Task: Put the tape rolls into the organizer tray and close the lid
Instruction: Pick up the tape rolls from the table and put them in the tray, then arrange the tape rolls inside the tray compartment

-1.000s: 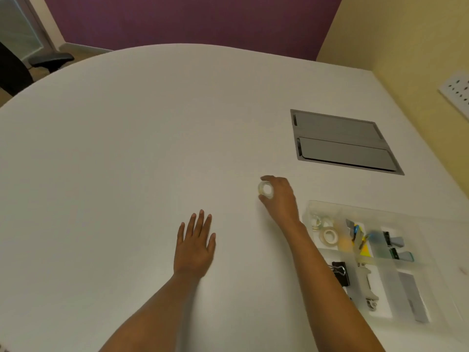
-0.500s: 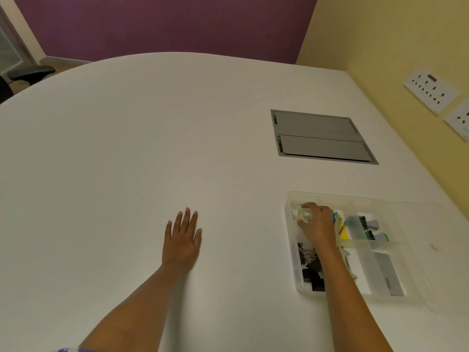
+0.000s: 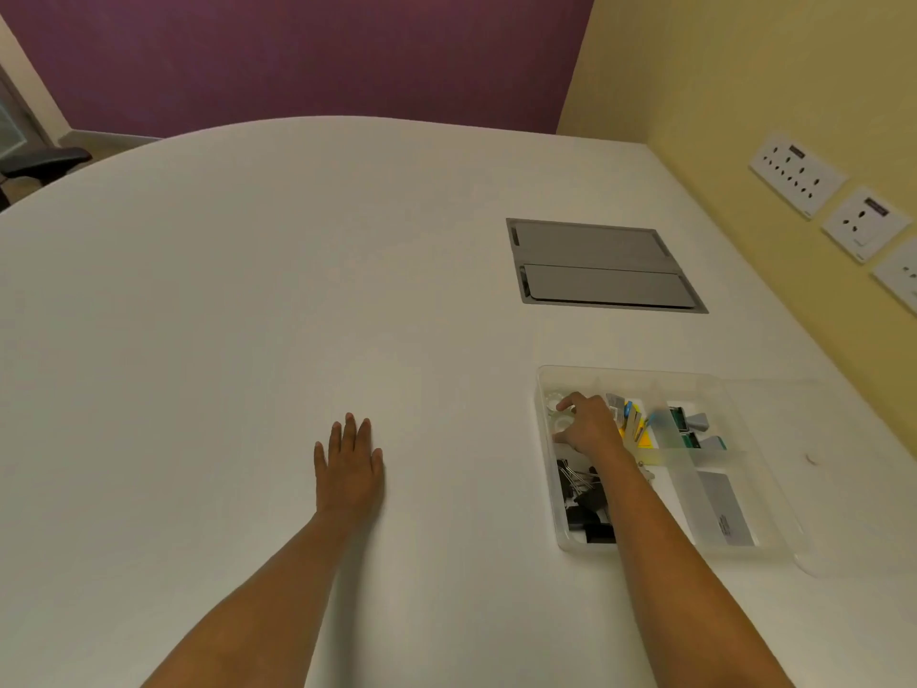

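A clear organizer tray (image 3: 631, 373) lies at the table's right, its clear lid (image 3: 853, 494) folded open flat on the right side. My right hand (image 3: 590, 427) reaches into the tray's far-left compartment, thumb and fingers curled around a pale tape roll (image 3: 563, 423) low in that compartment. Another clear tape roll (image 3: 552, 399) lies just beyond it in the same compartment. My left hand (image 3: 350, 464) rests flat on the table, palm down, fingers apart, holding nothing.
Other tray compartments hold black binder clips (image 3: 580, 494), coloured clips (image 3: 689, 429) and a grey card (image 3: 727, 508). A grey cable hatch (image 3: 600, 265) is set into the table beyond the tray. The yellow wall with sockets (image 3: 799, 173) runs along the right.
My right hand carried the tape roll from the bare table rightward into the tray's far-left compartment and lowered it there. The left hand stayed flat on the table.
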`<state>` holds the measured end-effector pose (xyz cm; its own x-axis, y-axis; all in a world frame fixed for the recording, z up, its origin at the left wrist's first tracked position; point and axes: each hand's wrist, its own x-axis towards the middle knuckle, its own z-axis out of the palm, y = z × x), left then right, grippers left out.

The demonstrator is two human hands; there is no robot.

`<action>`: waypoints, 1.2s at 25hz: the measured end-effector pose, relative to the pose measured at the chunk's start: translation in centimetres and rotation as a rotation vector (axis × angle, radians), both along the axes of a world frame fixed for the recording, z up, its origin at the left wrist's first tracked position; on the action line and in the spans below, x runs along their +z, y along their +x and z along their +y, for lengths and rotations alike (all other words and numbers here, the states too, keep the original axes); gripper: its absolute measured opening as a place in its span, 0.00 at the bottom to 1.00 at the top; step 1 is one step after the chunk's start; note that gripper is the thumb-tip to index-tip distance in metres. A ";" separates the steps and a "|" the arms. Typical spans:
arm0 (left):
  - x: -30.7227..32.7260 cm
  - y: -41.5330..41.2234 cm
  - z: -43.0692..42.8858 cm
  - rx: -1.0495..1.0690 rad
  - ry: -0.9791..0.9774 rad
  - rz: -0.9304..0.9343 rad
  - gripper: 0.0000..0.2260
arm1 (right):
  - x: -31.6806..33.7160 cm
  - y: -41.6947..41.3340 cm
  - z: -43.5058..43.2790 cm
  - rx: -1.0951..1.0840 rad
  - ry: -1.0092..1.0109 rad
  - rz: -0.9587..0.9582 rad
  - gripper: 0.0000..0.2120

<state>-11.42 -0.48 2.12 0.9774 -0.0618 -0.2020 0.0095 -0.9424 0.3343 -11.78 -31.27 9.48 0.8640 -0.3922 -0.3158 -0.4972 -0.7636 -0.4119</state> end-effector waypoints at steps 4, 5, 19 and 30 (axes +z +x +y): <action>1.5 -0.1 -2.2 -0.038 -0.076 -0.032 0.22 | 0.1 0.2 -0.3 0.043 -0.009 0.032 0.25; 1.9 -0.1 -3.1 -0.061 -0.105 -0.049 0.22 | 0.1 0.2 -0.4 0.057 -0.019 0.039 0.25; 8.1 1.2 -20.9 -0.333 -0.197 -0.291 0.11 | 0.4 0.2 -6.6 0.207 -0.065 -0.251 0.13; 6.7 2.6 -25.2 -0.420 0.179 -0.106 0.19 | 0.0 1.8 -8.2 0.564 -0.331 -0.149 0.15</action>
